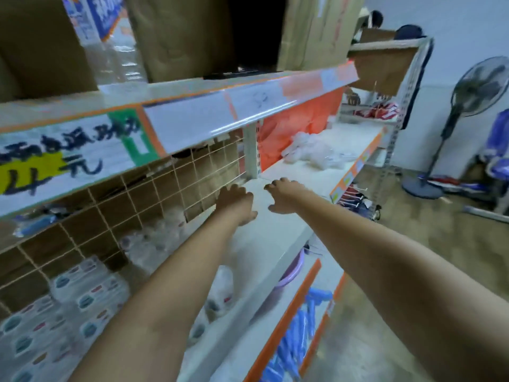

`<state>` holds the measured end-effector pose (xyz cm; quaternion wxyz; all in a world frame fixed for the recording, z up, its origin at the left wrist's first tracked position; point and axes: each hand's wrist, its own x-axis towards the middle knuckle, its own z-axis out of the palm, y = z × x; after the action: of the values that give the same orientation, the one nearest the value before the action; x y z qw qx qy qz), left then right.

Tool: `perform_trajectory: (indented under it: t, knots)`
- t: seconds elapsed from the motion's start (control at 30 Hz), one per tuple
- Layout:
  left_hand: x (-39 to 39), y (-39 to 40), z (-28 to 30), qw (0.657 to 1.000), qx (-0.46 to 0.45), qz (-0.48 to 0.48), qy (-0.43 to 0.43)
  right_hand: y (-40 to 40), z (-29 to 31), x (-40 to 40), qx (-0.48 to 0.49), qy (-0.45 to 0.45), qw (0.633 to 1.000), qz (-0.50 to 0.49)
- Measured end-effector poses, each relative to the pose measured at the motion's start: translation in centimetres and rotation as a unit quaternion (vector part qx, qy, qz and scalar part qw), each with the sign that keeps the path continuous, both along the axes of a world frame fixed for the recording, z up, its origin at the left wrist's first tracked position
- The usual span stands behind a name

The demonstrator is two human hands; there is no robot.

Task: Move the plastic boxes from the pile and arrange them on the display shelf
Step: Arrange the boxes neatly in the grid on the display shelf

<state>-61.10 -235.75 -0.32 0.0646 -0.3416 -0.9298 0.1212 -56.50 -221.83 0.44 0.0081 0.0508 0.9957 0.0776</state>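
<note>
The plastic boxes (312,153) lie as a loose clear heap right of centre in the frame, on the white display shelf (278,238), in front of an orange back panel (300,125). More clear boxes (91,293) with coloured oval labels sit stacked at lower left on the same shelf level, against a wire grid (154,199).

Both arms reach forward toward the middle of the frame. The left hand (235,201) and the right hand (283,197) are over bare shelf, well short of the heap. Each grip looks empty: the fingers are spread and only loosely bent, holding nothing, though motion blur softens the fingertips.

My reading is that this is the reach for the next load, with no box in hand yet. The next move calls for extending farther toward the right, past the upright post (250,153), and closing both hands round a few boxes. The heap looks light and slippery, so a careless grab could scatter it.

A clear container (220,293) leans at the shelf's front edge, lower centre; its contents cannot be made out. Below, a lower shelf holds blue items (300,334) and a pale purple basin (292,271). Cardboard cartons (179,34) and shrink-wrapped bottles (110,42) fill the top shelf. A standing fan (479,89) is at the far right.
</note>
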Motion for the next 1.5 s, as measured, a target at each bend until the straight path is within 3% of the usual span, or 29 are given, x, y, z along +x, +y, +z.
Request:
perform_trajectory:
  t: [0.37, 0.57, 0.8, 1.27, 1.5]
  knots:
    - [-2.5, 25.1, 1.0, 0.996, 0.007, -0.072, -0.05, 24.9, 1.1, 2.1, -0.041, -0.02, 0.987, -0.155]
    - [-4.9, 36.3, 2.5, 0.996, 0.035, -0.073, -0.046, 36.0, 2.8, 0.5, -0.054, 0.018, 0.983, -0.174]
    - [-8.7, 45.8, 1.2, 0.995, -0.001, -0.083, -0.052, 44.6, 0.8, -2.7, -0.095, -0.016, 0.982, -0.165]
    - [-26.5, 65.5, 1.4, 0.998, 0.015, -0.04, -0.045, 66.0, 1.7, -21.4, -0.075, -0.031, 0.988, -0.129]
    - [-32.5, 70.5, -0.2, 0.998, -0.003, -0.003, -0.06, 72.0, -0.7, -30.3, -0.112, -0.057, 0.988, -0.088]
